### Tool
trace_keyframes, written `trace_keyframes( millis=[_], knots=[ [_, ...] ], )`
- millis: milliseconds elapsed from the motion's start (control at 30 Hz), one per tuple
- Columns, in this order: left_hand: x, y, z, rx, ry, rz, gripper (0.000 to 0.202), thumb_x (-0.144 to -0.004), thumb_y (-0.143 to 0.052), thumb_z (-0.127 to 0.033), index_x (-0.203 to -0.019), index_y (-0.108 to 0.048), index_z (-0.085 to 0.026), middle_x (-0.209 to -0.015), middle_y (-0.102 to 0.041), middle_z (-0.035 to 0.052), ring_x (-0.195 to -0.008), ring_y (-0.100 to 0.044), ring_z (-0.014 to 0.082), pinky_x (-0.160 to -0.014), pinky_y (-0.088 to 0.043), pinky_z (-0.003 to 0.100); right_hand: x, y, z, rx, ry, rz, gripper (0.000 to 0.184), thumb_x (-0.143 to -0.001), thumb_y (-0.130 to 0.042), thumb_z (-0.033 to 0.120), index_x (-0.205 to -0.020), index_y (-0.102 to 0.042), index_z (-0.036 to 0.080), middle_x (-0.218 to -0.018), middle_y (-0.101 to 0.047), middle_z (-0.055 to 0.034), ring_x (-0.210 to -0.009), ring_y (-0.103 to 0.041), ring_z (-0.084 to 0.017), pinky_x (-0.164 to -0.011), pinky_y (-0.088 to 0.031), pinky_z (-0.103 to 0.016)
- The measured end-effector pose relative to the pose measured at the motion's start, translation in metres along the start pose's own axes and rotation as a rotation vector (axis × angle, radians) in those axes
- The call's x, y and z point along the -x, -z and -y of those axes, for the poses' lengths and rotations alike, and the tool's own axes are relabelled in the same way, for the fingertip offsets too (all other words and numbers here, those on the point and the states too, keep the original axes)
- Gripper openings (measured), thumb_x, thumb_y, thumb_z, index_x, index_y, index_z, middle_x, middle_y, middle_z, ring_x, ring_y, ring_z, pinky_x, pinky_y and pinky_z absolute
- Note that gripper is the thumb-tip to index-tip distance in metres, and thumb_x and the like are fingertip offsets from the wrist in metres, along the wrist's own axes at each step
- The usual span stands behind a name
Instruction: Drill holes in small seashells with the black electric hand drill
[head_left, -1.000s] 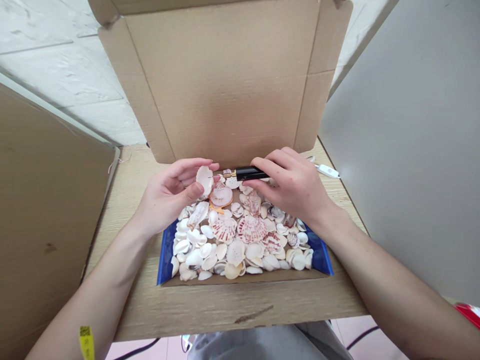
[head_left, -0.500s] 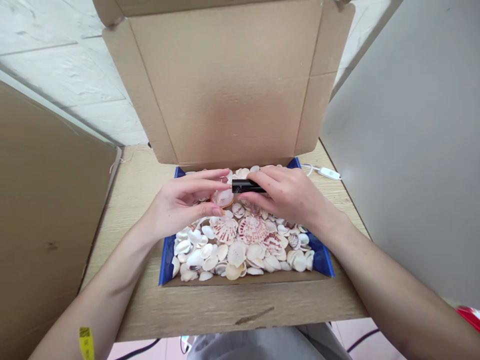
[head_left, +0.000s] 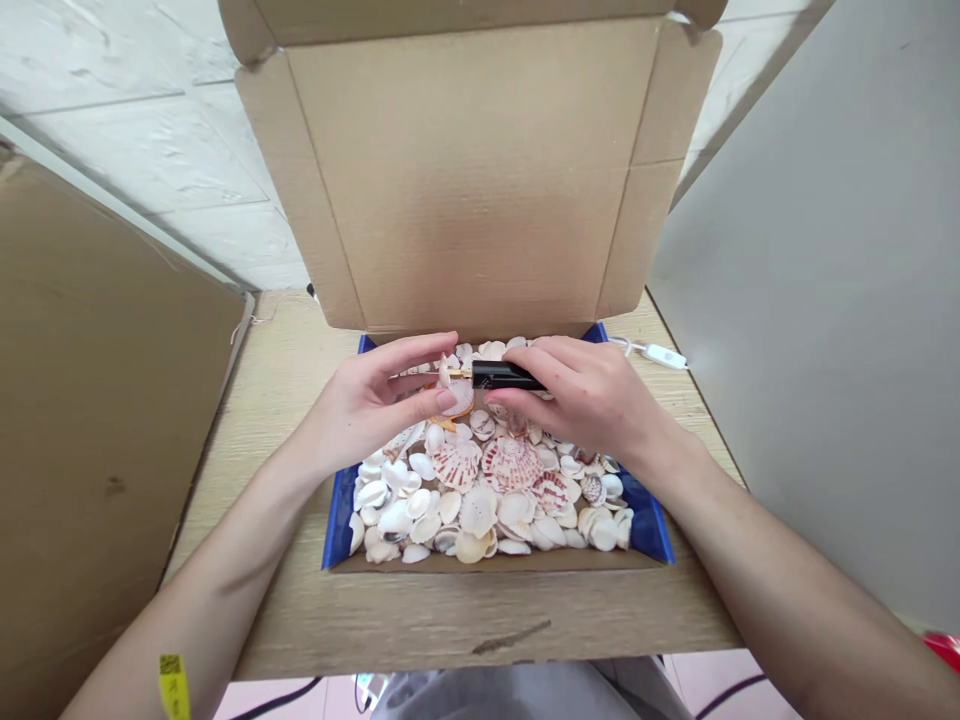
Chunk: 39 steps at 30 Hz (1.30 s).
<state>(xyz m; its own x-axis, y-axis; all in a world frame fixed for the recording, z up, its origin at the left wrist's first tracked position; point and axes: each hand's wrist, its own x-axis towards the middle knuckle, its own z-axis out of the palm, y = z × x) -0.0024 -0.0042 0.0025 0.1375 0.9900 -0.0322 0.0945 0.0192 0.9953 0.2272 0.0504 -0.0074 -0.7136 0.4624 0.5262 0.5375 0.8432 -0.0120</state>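
Note:
My right hand [head_left: 581, 390] grips a black cylindrical pen-like tool [head_left: 504, 375] from above; a thin gold-coloured tip points left from its end. Between the thumb and fingers of my left hand [head_left: 386, 395] is a small pale seashell [head_left: 445, 374], and the tool's tip meets or nearly meets it. Below both hands, an open cardboard box [head_left: 495, 564] with blue sides holds many white, cream and red-striped shells. A large red-striped scallop shell [head_left: 511, 464] lies near the middle. My fingers partly hide a pinkish shell with an orange rim [head_left: 461, 398].
The raised box lid [head_left: 472, 180] stands behind, near a white brick-patterned wall [head_left: 142, 150]. A cardboard panel [head_left: 97, 400] borders the wooden table [head_left: 360, 620] on the left, a grey panel [head_left: 840, 300] on the right. A white inline switch [head_left: 664, 356] on a cable lies beside the box.
My left fingers have shifted, and the small shell between them now shows. The gold tip stands out more clearly from the black tool. The whole view has moved slightly.

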Motion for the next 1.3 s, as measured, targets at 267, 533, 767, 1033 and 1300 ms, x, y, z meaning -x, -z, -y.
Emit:
trace_keyframes(
  millis=[267,533,767,1033,1300],
  knots=[
    [0.000,0.000,-0.001,0.044,0.005,0.024,0.045,-0.071,-0.081,-0.020,-0.114,-0.066,-0.021,-0.121,-0.069,0.0054,-0.105,-0.068,0.0217,-0.084,-0.062,0.030,-0.002,0.001,0.000,-0.034,0.033,-0.028,0.038,-0.094,-0.050,0.049,-0.094,-0.063,0.013,-0.074,-0.066,-0.0027,-0.065,-0.060,-0.014,-0.058,-0.040,-0.027],
    [0.000,0.001,-0.005,0.005,0.018,0.027,0.029,-0.080,-0.074,-0.024,-0.108,-0.068,-0.022,-0.117,-0.071,0.0029,-0.102,-0.069,0.0181,-0.084,-0.060,0.028,-0.002,0.000,-0.002,0.021,0.038,-0.080,0.033,-0.093,-0.053,0.047,-0.094,-0.062,0.015,-0.074,-0.066,-0.0023,-0.066,-0.058,-0.014,-0.056,-0.039,-0.028],
    [-0.002,0.008,0.000,0.046,-0.033,-0.033,0.030,-0.085,-0.068,-0.029,-0.115,-0.068,-0.022,-0.129,-0.065,0.0066,-0.110,-0.066,0.0220,-0.088,-0.056,0.029,-0.004,0.001,-0.006,0.087,-0.072,-0.178,0.029,-0.090,-0.059,0.042,-0.096,-0.063,0.014,-0.083,-0.068,-0.0059,-0.074,-0.059,-0.017,-0.062,-0.043,-0.030],
    [0.000,0.011,0.003,0.092,-0.046,0.047,0.030,-0.089,-0.064,-0.027,-0.119,-0.068,-0.022,-0.131,-0.065,0.0068,-0.112,-0.065,0.0203,-0.090,-0.054,0.026,-0.004,0.000,-0.005,0.095,-0.079,-0.168,0.029,-0.091,-0.057,0.044,-0.097,-0.062,0.016,-0.085,-0.069,-0.0050,-0.075,-0.058,-0.017,-0.063,-0.044,-0.030],
    [0.000,0.013,0.006,0.086,-0.033,0.043,0.029,-0.090,-0.063,-0.027,-0.118,-0.069,-0.025,-0.129,-0.066,0.0044,-0.115,-0.064,0.0207,-0.095,-0.052,0.027,-0.003,0.000,-0.005,0.063,-0.063,-0.165,0.028,-0.090,-0.059,0.042,-0.096,-0.063,0.014,-0.084,-0.068,-0.0059,-0.074,-0.058,-0.017,-0.063,-0.045,-0.030]
  ],
)
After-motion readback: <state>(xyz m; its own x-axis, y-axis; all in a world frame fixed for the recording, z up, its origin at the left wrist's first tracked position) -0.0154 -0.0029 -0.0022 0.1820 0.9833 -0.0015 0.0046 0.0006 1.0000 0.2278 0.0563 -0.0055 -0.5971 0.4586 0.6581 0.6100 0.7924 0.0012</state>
